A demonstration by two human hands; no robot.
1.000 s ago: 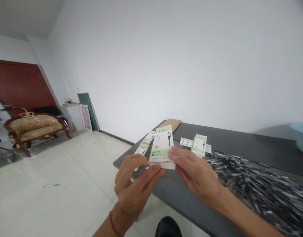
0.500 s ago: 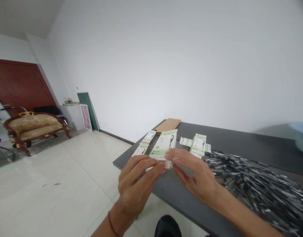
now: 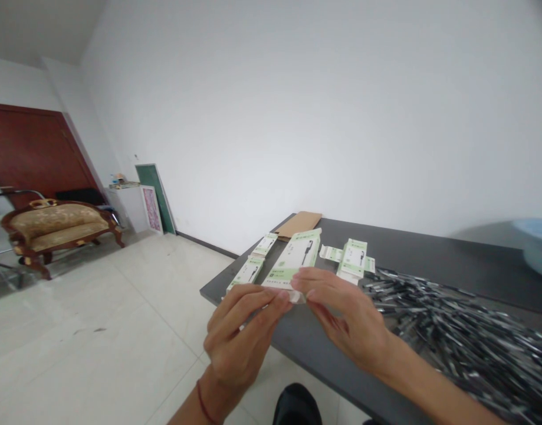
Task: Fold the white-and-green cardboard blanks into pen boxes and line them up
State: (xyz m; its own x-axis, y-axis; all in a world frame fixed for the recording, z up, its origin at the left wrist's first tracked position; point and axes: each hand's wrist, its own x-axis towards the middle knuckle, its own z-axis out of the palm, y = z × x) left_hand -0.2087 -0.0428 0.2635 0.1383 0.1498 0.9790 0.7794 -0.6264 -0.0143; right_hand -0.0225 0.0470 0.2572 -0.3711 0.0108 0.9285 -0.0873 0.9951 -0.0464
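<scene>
Between my hands is a white and green pen box (image 3: 292,260) with a pen printed on its face. My left hand (image 3: 242,330) pinches the near end of this box at its left side. My right hand (image 3: 345,316) grips the same end from the right, thumb and fingers at the end flap. Part of that end is hidden behind my fingers. Left of it, smaller matching cartons (image 3: 248,271) lie on the table. Another small carton (image 3: 354,258) rests to the right, on top of a flattened one.
A large heap of black pens (image 3: 456,330) covers the right of the dark table (image 3: 403,242). Brown cardboard (image 3: 299,224) lies at the far left corner. A light blue basin (image 3: 536,245) stands at the far right. A wooden sofa (image 3: 61,227) is across the room.
The held box has tilted up slightly and come a little closer. Both hands keep their hold at its near end and have shifted slightly left.
</scene>
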